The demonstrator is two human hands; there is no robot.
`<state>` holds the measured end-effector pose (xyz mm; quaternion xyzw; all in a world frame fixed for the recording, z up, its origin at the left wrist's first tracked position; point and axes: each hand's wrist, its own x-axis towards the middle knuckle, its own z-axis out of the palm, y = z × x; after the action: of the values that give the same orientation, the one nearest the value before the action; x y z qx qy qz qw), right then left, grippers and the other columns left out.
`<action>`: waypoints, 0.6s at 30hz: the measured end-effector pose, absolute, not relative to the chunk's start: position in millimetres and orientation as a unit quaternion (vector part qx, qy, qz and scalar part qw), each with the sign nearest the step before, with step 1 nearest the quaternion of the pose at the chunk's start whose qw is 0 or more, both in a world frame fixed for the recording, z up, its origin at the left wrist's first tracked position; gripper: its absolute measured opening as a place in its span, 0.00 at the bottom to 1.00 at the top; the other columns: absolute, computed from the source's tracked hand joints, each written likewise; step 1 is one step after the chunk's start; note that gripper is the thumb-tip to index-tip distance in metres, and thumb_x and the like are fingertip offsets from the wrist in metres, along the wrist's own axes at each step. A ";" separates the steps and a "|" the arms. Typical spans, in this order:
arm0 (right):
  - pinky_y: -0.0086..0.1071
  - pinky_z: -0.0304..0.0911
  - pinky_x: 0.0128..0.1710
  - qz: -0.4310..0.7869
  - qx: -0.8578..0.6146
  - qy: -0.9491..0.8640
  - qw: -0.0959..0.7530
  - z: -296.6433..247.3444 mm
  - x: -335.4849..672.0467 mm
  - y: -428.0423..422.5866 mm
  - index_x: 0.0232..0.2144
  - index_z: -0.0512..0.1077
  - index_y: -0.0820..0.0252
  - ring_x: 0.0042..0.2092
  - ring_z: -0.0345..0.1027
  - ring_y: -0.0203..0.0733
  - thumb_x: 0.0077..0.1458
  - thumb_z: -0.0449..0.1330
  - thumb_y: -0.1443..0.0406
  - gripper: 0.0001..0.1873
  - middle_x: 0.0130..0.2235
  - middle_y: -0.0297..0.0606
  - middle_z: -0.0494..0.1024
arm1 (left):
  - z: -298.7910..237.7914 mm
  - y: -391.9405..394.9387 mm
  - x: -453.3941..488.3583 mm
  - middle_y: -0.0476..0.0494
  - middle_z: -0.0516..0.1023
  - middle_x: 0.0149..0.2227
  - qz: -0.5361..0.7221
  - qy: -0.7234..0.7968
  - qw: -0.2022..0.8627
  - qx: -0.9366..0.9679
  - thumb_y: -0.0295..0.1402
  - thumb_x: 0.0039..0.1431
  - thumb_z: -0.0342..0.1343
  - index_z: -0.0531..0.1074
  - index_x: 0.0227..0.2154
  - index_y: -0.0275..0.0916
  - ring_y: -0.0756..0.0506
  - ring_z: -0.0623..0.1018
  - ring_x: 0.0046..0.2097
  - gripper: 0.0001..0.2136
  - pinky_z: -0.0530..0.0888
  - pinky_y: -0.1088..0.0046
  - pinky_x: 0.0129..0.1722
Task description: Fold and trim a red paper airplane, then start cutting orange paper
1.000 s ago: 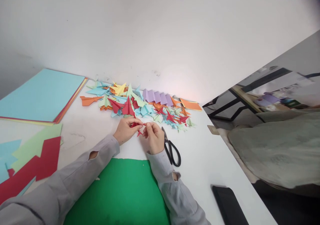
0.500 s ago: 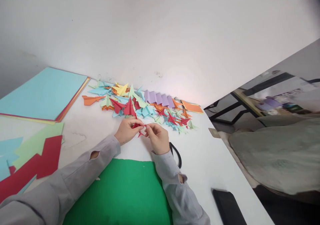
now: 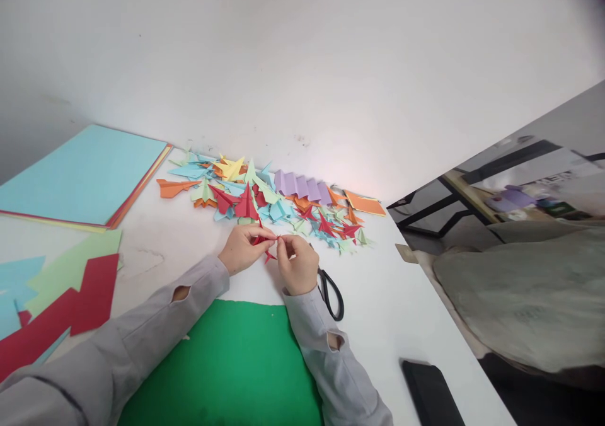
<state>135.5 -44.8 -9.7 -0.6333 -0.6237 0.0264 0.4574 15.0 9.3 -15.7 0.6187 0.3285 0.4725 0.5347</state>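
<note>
Between my two hands is a small folded piece of red paper [image 3: 269,257], mostly covered by the fingers. My left hand [image 3: 243,248] pinches its left part, thumb and fingers closed. At its right end, my right hand [image 3: 299,263] pinches a tip with thumb and forefinger. Just beyond the hands lies a heap of small folded paper pieces [image 3: 231,169] in blue, green, red, orange and yellow. One red folded paper plane [image 3: 246,204] stands at the heap's near side, close to my left hand.
Black-handled scissors [image 3: 332,295] lie right of my right hand. A green sheet [image 3: 227,356] is under my forearms. Stacked coloured paper [image 3: 85,174] and red offcuts [image 3: 94,293] lie at left. Pleated purple paper [image 3: 302,186] rests by the wall; a black phone [image 3: 432,391] lies near the right edge.
My right hand has turned and drawn slightly left, showing more of the scissors. Both hands still pinch the red paper. The view has shifted slightly.
</note>
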 end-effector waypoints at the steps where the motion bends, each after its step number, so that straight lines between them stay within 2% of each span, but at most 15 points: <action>1: 0.31 0.58 0.26 0.013 -0.631 -0.629 0.454 -9.5 135.0 -45.0 0.26 0.69 0.58 0.24 0.63 0.37 0.54 0.51 0.65 0.09 0.23 0.35 0.71 | -15.6 9.1 15.1 0.41 0.77 0.29 0.472 0.331 0.536 0.617 0.28 0.44 0.59 0.78 0.25 0.37 0.47 0.75 0.31 0.04 0.72 0.70 0.32; 10: 0.29 0.59 0.26 -0.063 -0.618 -0.660 0.423 -6.8 126.8 -49.7 0.30 0.73 0.61 0.25 0.65 0.38 0.56 0.49 0.68 0.11 0.23 0.38 0.73 | -13.9 8.8 14.7 0.41 0.79 0.29 0.482 0.342 0.539 0.599 0.26 0.43 0.59 0.78 0.24 0.37 0.46 0.77 0.32 0.04 0.73 0.71 0.33; 18: 0.29 0.54 0.22 -0.109 -0.618 -0.686 0.368 -4.5 121.0 -53.1 0.30 0.75 0.66 0.21 0.63 0.36 0.56 0.49 0.70 0.14 0.19 0.37 0.72 | -17.7 10.0 13.8 0.41 0.79 0.29 0.485 0.337 0.536 0.603 0.25 0.43 0.58 0.78 0.25 0.37 0.46 0.77 0.31 0.06 0.74 0.71 0.32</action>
<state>121.0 -53.1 -4.5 -0.6183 -0.6858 -0.1086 0.3682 13.8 10.0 -17.7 0.6030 0.3369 0.4851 0.5362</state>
